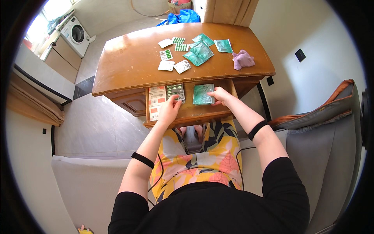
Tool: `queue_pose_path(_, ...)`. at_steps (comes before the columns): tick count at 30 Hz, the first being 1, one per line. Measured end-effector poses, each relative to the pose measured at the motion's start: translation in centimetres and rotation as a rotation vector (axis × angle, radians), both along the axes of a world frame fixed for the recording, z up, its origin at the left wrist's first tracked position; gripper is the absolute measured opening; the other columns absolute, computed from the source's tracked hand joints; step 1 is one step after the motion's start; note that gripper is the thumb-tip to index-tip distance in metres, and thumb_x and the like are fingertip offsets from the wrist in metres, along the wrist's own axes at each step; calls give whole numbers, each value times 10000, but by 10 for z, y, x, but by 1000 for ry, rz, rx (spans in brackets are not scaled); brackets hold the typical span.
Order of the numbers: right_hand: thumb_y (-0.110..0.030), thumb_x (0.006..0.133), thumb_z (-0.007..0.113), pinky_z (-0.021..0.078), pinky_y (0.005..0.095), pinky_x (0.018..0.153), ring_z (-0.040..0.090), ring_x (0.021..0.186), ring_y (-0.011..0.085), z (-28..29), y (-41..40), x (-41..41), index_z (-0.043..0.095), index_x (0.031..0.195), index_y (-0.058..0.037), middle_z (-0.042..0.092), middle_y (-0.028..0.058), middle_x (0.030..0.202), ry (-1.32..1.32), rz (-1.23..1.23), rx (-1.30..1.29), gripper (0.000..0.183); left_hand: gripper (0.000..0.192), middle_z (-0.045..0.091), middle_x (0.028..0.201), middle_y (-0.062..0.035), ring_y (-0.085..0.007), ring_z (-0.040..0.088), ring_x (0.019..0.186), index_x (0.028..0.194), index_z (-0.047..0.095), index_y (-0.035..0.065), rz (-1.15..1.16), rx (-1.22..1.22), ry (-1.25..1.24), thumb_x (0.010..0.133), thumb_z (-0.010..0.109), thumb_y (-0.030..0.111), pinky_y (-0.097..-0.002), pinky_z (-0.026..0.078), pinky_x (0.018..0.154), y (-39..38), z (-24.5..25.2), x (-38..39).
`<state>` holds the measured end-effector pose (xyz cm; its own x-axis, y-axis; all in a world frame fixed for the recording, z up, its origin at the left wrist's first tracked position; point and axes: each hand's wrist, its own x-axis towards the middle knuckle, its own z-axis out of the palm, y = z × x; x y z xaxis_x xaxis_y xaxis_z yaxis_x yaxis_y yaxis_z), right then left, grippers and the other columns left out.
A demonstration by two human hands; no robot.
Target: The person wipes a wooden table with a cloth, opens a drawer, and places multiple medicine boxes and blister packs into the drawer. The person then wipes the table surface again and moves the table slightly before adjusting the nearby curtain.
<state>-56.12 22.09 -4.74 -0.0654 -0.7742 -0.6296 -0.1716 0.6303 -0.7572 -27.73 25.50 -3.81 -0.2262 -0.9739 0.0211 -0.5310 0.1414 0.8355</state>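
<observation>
An open wooden drawer point(187, 116) in the desk lies before me. Inside it, at the left, several white-and-orange medicine boxes point(157, 99) form a column. Green-capsule blister packs point(174, 87) are beside them, with my left hand point(170, 109) over their near end. Its fingers are slightly bent and touch or nearly touch the packs. Farther right, my right hand point(221, 96) grips the right edge of a small stack of green sachets point(203, 94), thumb on top. The stack is in the drawer; whether it rests on the bottom cannot be told.
On the desktop point(131, 64) lie more blister packs point(181, 47), several loose green sachets point(201, 50) and a crumpled pink cloth point(243, 59). A grey sofa point(315, 149) is at my right. Black cables point(240, 163) run beside my legs.
</observation>
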Motion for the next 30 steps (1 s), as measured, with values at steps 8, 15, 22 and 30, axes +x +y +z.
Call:
queue_pose_path(8,-209,942,653,579,389,700,679,860,191,-32,-47,21,637,1137,-13,700,71,994,15,-48,-118,278,260,718,859,-137,-259,700,801,1131,639,46,-15,-94,-91,952,609,232,-344,531,718,7,6,-2)
queue_pose_path(15,-308,981,582,457,376,937,592,1083,231,-69,-63,34,616,1231,36,652,112,1221,120,-78,-238,427,237,702,849,-167,-350,675,820,1077,656,67,5,-52,-6,942,599,254,-422,527,735,6,6,-3)
queue_pose_path(22,-243,870,647,539,352,676,690,762,178,12,-29,-5,715,1028,1,728,112,895,521,599,-283,298,228,702,829,-164,-341,680,809,1080,642,46,20,-57,52,957,580,227,-414,525,722,5,8,-1)
queue_pose_path(30,-401,739,806,464,333,976,568,1159,273,79,-106,-3,531,1334,-48,582,189,1237,737,258,-726,744,207,706,844,-162,-336,686,817,1074,630,32,42,-18,122,964,566,196,-402,533,731,6,11,-2)
